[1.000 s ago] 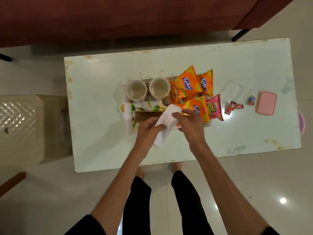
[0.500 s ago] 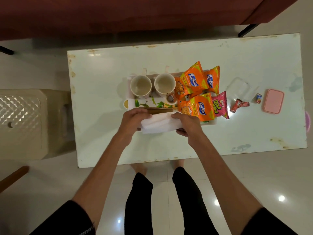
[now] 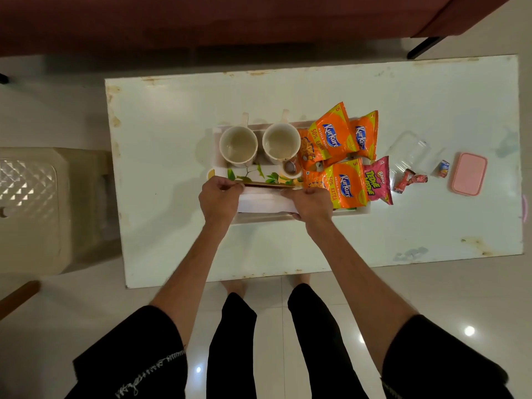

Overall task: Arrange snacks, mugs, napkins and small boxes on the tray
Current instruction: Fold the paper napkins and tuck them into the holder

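A white tray (image 3: 363,211) with a leaf print sits mid-table. On it stand two white mugs (image 3: 238,146) (image 3: 281,144) at the back left, three orange Kurkure packets (image 3: 331,136) and a pink snack packet (image 3: 377,181) at the right. A white napkin (image 3: 264,200) lies flat on the tray's front part, beside a thin brown box (image 3: 269,184). My left hand (image 3: 220,198) pinches the napkin's left end and my right hand (image 3: 311,201) holds its right end.
To the right of the tray on the table (image 3: 172,139) lie a clear plastic lid (image 3: 408,152), red sweet wrappers (image 3: 408,180), a tiny box (image 3: 443,168) and a pink box (image 3: 469,177). A beige plastic stool (image 3: 43,208) stands left; a dark red sofa (image 3: 201,18) is behind.
The napkin went from hanging diagonally between my hands to lying flat and level on the tray's front. Both hands moved apart to its two ends.
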